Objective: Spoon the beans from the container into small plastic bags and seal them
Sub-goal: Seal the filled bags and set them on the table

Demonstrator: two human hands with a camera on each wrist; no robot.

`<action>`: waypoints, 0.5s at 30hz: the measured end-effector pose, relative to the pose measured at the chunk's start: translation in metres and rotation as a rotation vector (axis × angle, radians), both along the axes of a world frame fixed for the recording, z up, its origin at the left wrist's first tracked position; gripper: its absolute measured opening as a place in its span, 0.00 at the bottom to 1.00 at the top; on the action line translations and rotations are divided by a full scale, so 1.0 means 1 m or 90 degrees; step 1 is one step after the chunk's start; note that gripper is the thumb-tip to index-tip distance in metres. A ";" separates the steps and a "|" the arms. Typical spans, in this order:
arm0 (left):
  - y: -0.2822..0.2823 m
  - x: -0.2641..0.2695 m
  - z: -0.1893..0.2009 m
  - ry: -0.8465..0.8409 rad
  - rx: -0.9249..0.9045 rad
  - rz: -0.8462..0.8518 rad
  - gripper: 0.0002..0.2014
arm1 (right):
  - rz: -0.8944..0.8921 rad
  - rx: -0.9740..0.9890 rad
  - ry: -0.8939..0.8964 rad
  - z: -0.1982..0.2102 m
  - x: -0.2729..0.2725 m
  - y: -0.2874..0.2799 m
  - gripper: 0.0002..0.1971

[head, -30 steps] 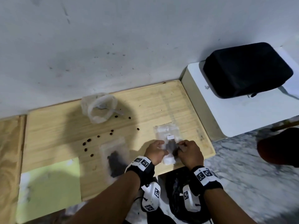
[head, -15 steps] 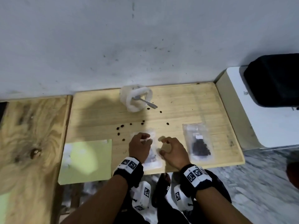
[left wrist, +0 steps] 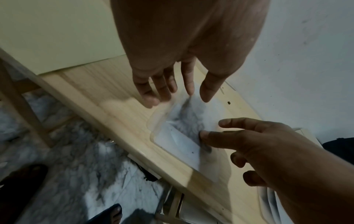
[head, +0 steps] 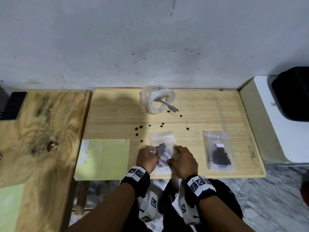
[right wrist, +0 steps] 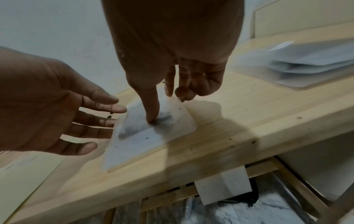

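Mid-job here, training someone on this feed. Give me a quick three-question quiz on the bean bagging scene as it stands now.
1. True or false: the spoon rests in the plastic container at the back of the table.
2. How many bags holding beans lie on the table?
A. one
B. two
C. three
3. What does the right hand touch?

Key
1. True.
2. B: the bag between the hands and the second bag lying apart to its right.
3. Its thumb presses the bag between the hands; the left hand has straight fingers at that bag's other edge. Loose beans lie beyond.
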State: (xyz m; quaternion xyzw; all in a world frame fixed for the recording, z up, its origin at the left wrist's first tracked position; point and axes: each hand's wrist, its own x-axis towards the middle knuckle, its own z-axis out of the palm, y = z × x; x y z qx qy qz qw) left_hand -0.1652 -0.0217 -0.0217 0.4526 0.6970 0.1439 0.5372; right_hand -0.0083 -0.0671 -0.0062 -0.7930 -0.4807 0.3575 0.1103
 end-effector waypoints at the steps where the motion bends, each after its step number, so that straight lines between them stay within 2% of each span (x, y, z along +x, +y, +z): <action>1: 0.000 -0.001 0.000 0.002 0.006 0.007 0.14 | -0.011 0.010 0.000 0.000 0.000 -0.001 0.30; 8: 0.000 -0.001 -0.001 0.012 0.024 0.011 0.08 | -0.096 0.055 0.102 -0.009 0.005 0.001 0.24; 11: -0.002 -0.001 -0.003 0.011 0.021 0.023 0.09 | -0.112 0.086 0.139 -0.014 0.011 0.005 0.23; 15: -0.001 0.000 0.001 -0.015 0.074 0.071 0.09 | -0.151 0.100 0.207 -0.009 0.015 0.009 0.17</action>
